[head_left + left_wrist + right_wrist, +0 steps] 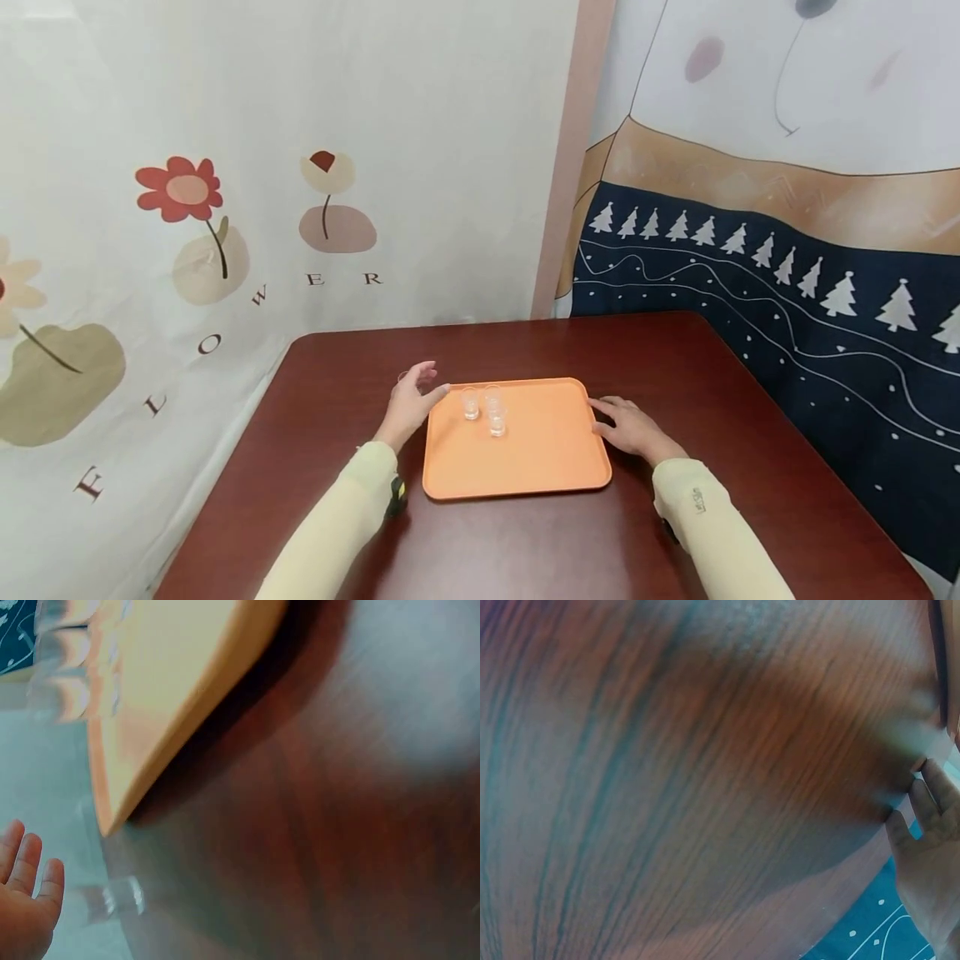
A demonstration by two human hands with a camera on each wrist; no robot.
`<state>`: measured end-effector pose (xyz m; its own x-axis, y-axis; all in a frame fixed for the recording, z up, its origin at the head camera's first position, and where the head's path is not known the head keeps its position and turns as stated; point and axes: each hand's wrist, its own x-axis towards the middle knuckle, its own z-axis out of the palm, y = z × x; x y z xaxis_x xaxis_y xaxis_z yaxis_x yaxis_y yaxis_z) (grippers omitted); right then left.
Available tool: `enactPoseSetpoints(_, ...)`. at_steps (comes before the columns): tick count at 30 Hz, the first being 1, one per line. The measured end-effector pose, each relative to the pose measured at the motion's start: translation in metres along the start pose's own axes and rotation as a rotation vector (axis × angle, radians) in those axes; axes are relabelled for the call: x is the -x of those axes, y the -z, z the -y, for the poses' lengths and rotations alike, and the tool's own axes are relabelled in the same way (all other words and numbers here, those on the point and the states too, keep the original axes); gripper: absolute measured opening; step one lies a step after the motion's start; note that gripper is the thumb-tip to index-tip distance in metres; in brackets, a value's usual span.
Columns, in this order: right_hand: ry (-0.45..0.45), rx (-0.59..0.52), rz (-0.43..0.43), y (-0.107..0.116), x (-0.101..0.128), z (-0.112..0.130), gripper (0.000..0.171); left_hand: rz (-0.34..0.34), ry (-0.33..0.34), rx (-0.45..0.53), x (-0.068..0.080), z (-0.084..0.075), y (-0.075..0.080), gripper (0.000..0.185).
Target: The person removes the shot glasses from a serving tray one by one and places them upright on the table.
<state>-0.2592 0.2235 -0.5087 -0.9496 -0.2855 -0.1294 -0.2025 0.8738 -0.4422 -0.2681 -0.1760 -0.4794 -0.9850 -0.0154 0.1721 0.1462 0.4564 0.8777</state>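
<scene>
Dark reddish-brown wood covers the desk (315,400), which stands in a corner between two fabric wall hangings: a pale one with flowers and the scattered letters of "FLOWER" at 10 o'clock, and a navy one with white trees at 2 o'clock.

An orange tray (540,454) lies flat at the centre of the desk. Three small clear glasses (486,408) stand upright in a tight cluster on its far-left part, at about 11 o'clock on the tray.

The left hand (411,406) hovers at the tray's far-left corner, just beside the glasses, with fingers loosely spread and relaxed, holding nothing. A fourth small clear glass (405,377) appears to stand on the desk just beyond this hand, at 12 o'clock from it; whether the fingers touch it cannot be told. The left wrist view is blurred and shows straight fingertips beside the tray edge.

The right hand (628,427) rests at the tray's right edge, at 3 o'clock, its fingers (604,406) laid out nearly straight and touching the rim, gripping nothing. Both arms wear pale yellow sleeves.
</scene>
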Motion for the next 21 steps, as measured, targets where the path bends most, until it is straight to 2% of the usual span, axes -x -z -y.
enactPoseSetpoints(3,0.003,0.000,-0.005,0.003,-0.001,-0.002,0.056,0.034,0.021,-0.010,0.001,0.001,-0.011,0.060)
enactPoseSetpoints(8,0.018,0.003,-0.006,0.003,0.000,-0.005,0.056,0.039,0.045,0.005,0.006,0.001,-0.026,0.059)
enactPoseSetpoints(14,0.007,0.000,-0.017,0.004,0.003,-0.005,0.056,0.033,0.025,0.010,0.012,0.002,-0.041,0.054)
enactPoseSetpoints(21,-0.007,-0.007,0.006,0.004,0.001,0.000,0.055,-0.009,-0.002,-0.009,0.013,0.006,-0.046,0.047)
